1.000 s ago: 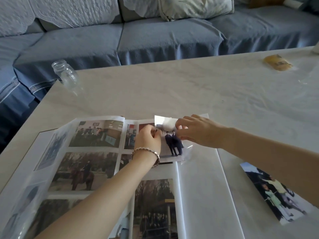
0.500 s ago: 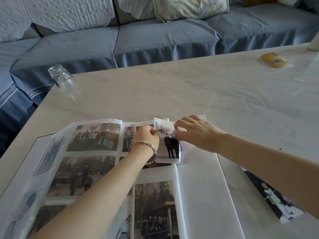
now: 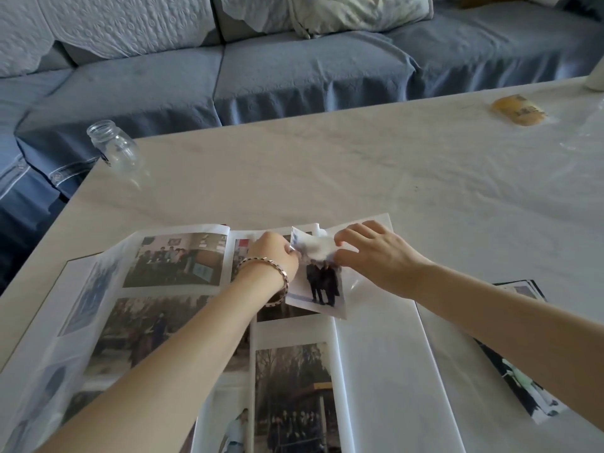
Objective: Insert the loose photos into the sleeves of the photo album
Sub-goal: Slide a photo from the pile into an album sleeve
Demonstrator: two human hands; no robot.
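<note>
The dark print on the yellow packet at the table's far right is too blurred to read. The loose photo, glossy, white-bordered and showing two figures in dark suits, stands tilted at the top of the open photo album, its upper part bent and washed out by glare. The left hand pinches its left edge with curled fingers and the right hand pinches its upper right edge between thumb and fingertips, while more loose photos lie beside the album

head-worn | faces forward, down — close over photo album | edges likely warped
</note>
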